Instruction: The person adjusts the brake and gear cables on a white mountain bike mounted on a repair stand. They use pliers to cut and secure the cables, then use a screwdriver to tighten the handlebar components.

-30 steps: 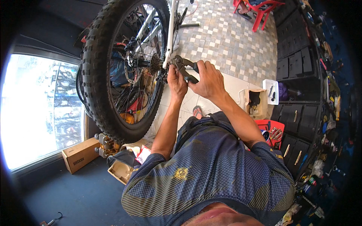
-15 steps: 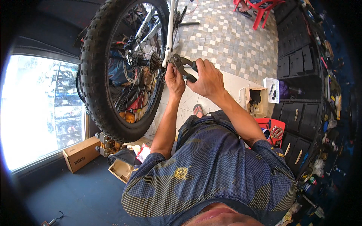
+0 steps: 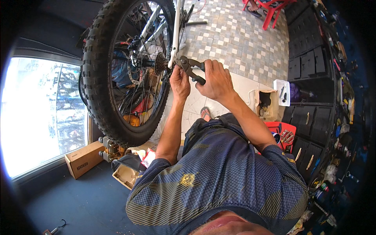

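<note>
Dark-handled cable cutters (image 3: 189,68) are in my right hand (image 3: 216,81), its fingers closed around the two spread handles. The cutters' head sits beside the white frame end (image 3: 172,58) at the rear axle. My left hand (image 3: 179,83) is closed in a pinch just below that head; whatever its fingertips hold is hidden. Left of both hands stands a bicycle's rear wheel with a thick knobby tyre (image 3: 96,74). Its cassette (image 3: 160,64) is close to the cutters, and spokes run out to the rim.
A cardboard box (image 3: 83,158) lies below the bright window (image 3: 43,113). To the right are a white basket (image 3: 282,93), an open carton (image 3: 266,105), a red tray of tools (image 3: 289,137) and black drawers (image 3: 309,64). Further off, someone sits on a red chair (image 3: 270,13).
My left hand has shifted very slightly left and down. The cutters and my right hand stay almost in place, still by the rear axle.
</note>
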A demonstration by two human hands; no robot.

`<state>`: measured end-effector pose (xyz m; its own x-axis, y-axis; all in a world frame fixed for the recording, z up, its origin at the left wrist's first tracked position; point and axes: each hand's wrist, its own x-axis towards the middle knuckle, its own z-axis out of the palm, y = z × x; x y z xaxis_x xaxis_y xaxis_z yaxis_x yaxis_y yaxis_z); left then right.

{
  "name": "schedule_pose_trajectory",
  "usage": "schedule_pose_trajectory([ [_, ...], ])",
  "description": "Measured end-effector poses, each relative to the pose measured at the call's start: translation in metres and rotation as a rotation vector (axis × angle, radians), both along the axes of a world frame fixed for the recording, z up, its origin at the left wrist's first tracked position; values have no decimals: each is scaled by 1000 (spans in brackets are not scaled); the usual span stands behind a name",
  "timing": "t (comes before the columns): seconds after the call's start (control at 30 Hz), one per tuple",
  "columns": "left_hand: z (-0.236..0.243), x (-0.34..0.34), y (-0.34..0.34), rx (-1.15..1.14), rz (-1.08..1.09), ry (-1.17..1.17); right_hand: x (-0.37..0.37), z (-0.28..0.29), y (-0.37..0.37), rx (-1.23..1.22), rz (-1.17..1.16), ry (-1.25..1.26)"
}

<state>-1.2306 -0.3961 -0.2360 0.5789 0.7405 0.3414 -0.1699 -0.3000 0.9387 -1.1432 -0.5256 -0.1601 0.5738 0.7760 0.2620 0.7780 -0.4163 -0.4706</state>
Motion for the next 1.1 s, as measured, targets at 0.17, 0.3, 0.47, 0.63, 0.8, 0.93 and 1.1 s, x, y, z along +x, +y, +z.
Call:
schedule_pose_trajectory([
  [0.17,-10,-2,-1,-45,-52,-25,0,-2,4,-29,26,170],
  [0.3,-3,-1,-4,-77,-72,-110,1,-9,5,33,48,187],
  [0.47,-9,-4,0,-65,-103,-94,4,-6,5,-14,73,236],
  [0.63,-8,0,0,-101,-100,-117,-1,-15,9,45,39,233],
  [0.8,-2,3,-2,-46,-46,-86,1,-11,8,19,51,257],
  [0.93,4,8,-7,-91,-51,-137,2,-13,7,32,47,277],
  [1.1,2,7,-7,-53,-31,-104,2,-14,7,27,58,309],
])
